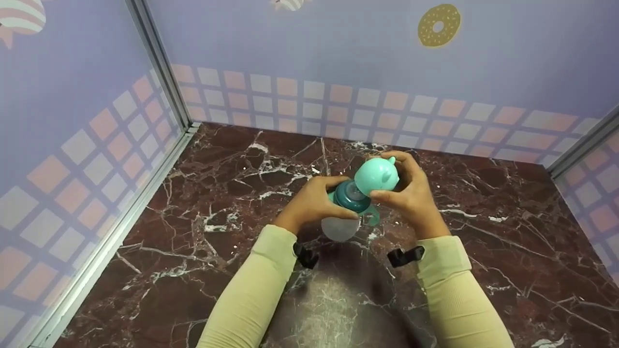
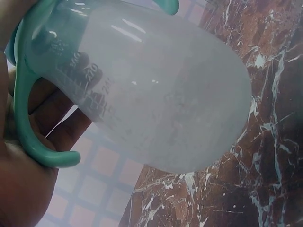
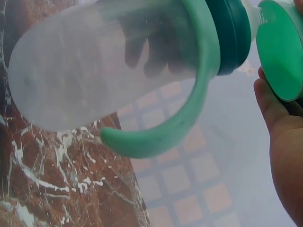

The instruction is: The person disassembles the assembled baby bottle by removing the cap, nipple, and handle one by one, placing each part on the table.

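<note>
In the head view, both hands meet a little right of the frame's centre, above a dark red marble tabletop [image 1: 193,203] veined in white. The left hand [image 1: 309,200] curls round a baby bottle [image 1: 344,212] at its neck, by the dark teal collar [image 1: 350,195]; the frosted body points down toward the lower middle of the frame and is clear of the tabletop. The right hand [image 1: 411,193] grips a mint-green cap [image 1: 377,175], thumb below and fingers over the top; the cap sits just at the bottle's top end, tilted toward upper right. Pale yellow sleeves [image 1: 251,290] run in from the bottom edge. Lilac walls with a grid of pink and white squares close the upper part of the frame, and a doughnut print [image 1: 439,25] sits at upper right.

In the left wrist view, the bottle [image 2: 161,90] fills most of the frame, its rounded base toward the right. A green handle [image 2: 23,118] loops down the left side, and the left hand [image 2: 33,156] lies behind it, fingers wrapped about the bottle. Printed measuring marks show on the frosted wall. The tabletop [image 2: 265,156] shows at right.

In the right wrist view, the bottle [image 3: 90,71] lies across the upper left, fingers showing dimly through it. A green handle [image 3: 175,127] curves below the collar [image 3: 229,35]. The cap [image 3: 281,47] is at upper right, apart from the collar with the teat just visible between, and the right hand [image 3: 284,142] holds it from the right edge.
</note>
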Tool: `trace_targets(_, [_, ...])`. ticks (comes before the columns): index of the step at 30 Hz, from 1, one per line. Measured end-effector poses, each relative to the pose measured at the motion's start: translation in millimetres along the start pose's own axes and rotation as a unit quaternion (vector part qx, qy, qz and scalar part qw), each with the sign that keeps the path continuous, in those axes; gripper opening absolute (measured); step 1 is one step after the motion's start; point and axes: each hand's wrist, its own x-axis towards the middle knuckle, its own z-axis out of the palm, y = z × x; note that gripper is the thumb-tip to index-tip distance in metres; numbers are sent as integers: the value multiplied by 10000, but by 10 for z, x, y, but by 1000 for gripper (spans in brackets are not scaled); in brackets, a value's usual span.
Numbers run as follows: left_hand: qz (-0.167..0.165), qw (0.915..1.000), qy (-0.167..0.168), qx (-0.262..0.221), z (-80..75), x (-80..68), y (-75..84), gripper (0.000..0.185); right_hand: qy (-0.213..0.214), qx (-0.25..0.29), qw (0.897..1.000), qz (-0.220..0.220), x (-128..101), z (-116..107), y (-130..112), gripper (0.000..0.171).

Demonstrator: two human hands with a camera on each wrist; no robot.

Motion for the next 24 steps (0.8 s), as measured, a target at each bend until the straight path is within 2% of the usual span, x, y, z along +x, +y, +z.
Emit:
trace_targets(10, [-76, 9999, -37, -60, 20, -8, -29, 76, 139, -447, 9989, -5, -18, -48, 6, 65])
trace_targets(16, [-263, 9996, 20, 128, 41, -11, -67, 89, 456, -694, 9965, -116, 2, -91, -17, 65])
trace_targets(24, [-301, 9994, 138, 48, 39, -26, -110, 84, 783, -769, 9938, -149, -4, -163, -30, 65])
